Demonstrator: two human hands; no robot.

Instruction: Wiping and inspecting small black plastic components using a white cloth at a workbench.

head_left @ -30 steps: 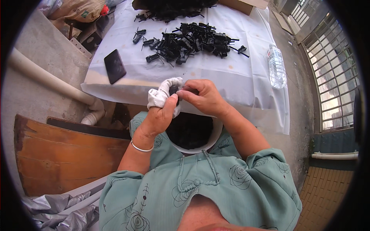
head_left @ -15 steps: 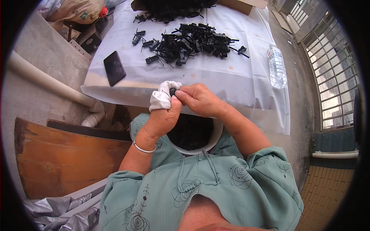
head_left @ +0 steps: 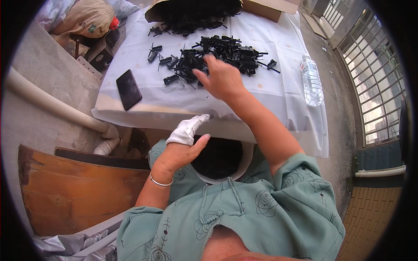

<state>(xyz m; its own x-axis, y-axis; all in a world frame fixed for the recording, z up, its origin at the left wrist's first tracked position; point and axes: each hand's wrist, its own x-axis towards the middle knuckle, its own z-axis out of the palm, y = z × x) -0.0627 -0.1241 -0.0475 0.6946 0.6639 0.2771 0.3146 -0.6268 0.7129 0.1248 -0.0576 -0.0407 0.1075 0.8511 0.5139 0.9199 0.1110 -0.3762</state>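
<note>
My right hand [head_left: 223, 79] reaches over the table to the near side of a pile of small black plastic parts [head_left: 235, 51] with thin prongs. Its thumb and forefinger are apart, and nothing shows between them; the other fingertips are partly hidden. Just off the table's front edge is my left hand [head_left: 186, 145], its fingers covered by white cloth [head_left: 187, 130] and its thumb bare. The left fingers stretch out, thumb apart, and hold nothing visible. Beside and below that hand, a white bucket [head_left: 250, 163] with dark contents stands between my knees.
A white sheet covers the table [head_left: 143, 56]. On it lie a black phone [head_left: 129, 89] at left and a clear water bottle [head_left: 311, 82] at right. Farther back, an open sack [head_left: 163, 11] spills more black parts beside a cardboard box [head_left: 265, 9]. A brown wooden board [head_left: 78, 187] stands at lower left.
My hands have separated. The right moved away to the pile, and the left opened from its pinch. The small black piece they held together is no longer seen in them.
</note>
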